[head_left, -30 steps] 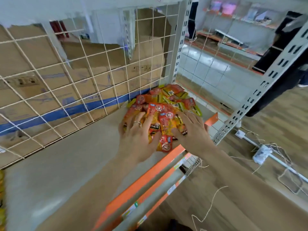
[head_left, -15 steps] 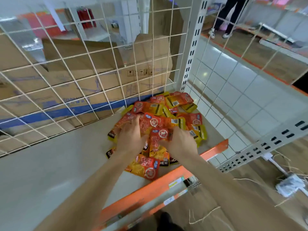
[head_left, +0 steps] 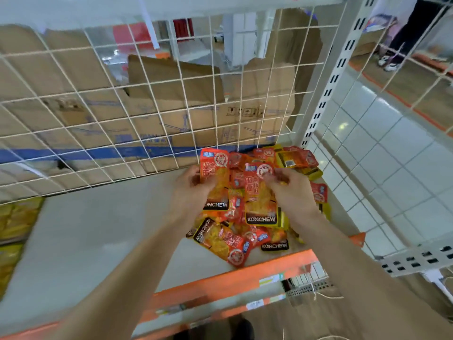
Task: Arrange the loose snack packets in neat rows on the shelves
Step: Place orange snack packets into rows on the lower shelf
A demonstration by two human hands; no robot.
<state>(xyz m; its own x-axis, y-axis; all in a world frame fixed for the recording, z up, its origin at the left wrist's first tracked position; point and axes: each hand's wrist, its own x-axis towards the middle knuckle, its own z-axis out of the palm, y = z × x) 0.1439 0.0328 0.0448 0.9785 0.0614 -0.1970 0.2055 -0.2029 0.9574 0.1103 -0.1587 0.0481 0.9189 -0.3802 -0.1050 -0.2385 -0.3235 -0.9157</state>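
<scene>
A heap of red, orange and yellow snack packets (head_left: 245, 241) marked KONCHEW lies jumbled at the right end of the white shelf (head_left: 85, 241). My left hand (head_left: 190, 190) holds one orange packet (head_left: 215, 177) upright above the heap, gripping its left edge. My right hand (head_left: 291, 192) pinches a second orange packet (head_left: 257, 202) near its top, also lifted and facing me. Both hands are close together over the middle of the pile.
A white wire grid (head_left: 147, 106) backs the shelf, with cardboard boxes (head_left: 183, 94) behind it. A white slotted upright (head_left: 328, 77) and a side grid bound the right end. The shelf's orange front rail (head_left: 232, 280) runs below. Yellow packets (head_left: 14, 222) sit at the far left.
Both hands were pressed flat on the heap; each has now lifted one packet out of it and holds it upright. The camera has moved closer and lower.
</scene>
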